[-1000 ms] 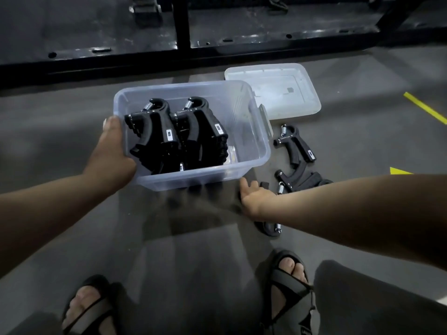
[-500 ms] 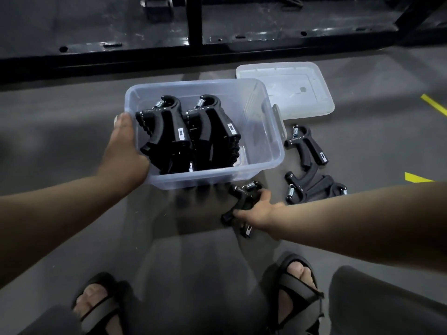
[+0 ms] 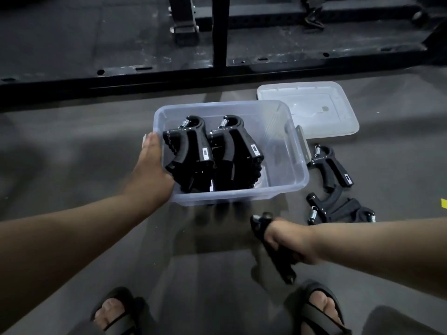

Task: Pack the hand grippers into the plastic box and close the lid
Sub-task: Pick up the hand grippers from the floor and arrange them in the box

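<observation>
Gripped now in the right hand, the loose hand gripper that lay under those fingers on the floor half a second ago has been turned, so that its spring end points far toward the box and its handles point near, toward the right sandal. The fingers are curled round its handles, just near of the box's near right corner.

Two upright rows of black hand grippers, the left row and the right row, fill the left part of the clear plastic box, springs at the far end; the right part of the box holds nothing. The left hand has stayed at the near left corner of the box, palm against the wall and thumb laid along the left rim; its fingers are hidden, so I cannot tell whether they curl under.

Right of the box, one more hand gripper lies on the floor, and a small heap of grippers lies just near of it. The clear lid rests flat on the grey floor at the box's far right corner, top side down or up I cannot tell. Beyond runs a black steel frame. At the near edge sits the left sandal.
</observation>
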A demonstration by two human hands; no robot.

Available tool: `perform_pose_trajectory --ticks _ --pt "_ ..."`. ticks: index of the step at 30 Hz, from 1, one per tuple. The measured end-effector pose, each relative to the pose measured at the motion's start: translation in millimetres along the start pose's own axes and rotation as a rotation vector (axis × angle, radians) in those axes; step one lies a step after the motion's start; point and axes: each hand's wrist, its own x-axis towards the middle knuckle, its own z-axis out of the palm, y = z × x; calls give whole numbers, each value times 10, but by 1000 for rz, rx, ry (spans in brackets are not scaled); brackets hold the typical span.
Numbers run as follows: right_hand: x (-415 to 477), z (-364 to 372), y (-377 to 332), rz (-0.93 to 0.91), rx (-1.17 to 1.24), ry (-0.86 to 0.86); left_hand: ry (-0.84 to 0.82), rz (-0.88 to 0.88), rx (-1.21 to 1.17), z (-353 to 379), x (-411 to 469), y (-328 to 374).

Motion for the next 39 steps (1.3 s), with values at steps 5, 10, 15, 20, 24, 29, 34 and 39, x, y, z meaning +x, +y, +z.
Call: perform_pose_trajectory --ticks 5,10,15,20,24,29,34,39 --pt "-835 -537 -261 -169 217 -724 -9 -18 15 -14 -23 33" --pt "-1180 -898 -949 -544 367 -722 -6 -23 11 -31 -40 88" --pt "-848 -963 -1361 -582 -23 258 -9 -29 41 -19 -32 69" --pt "-296 -913 -1487 -483 -72 374 26 -18 68 5 -18 58" --pt "114 -843 -1531 -339 53 412 39 -20 64 25 -18 37" --pt "513 -663 -1444 -207 51 394 54 -3 34 27 2 20" --pt "545 -637 -1394 -72 28 242 53 -20 48 43 17 -16" --pt "628 -639 -1361 -45 63 198 32 -22 30 38 22 -39"
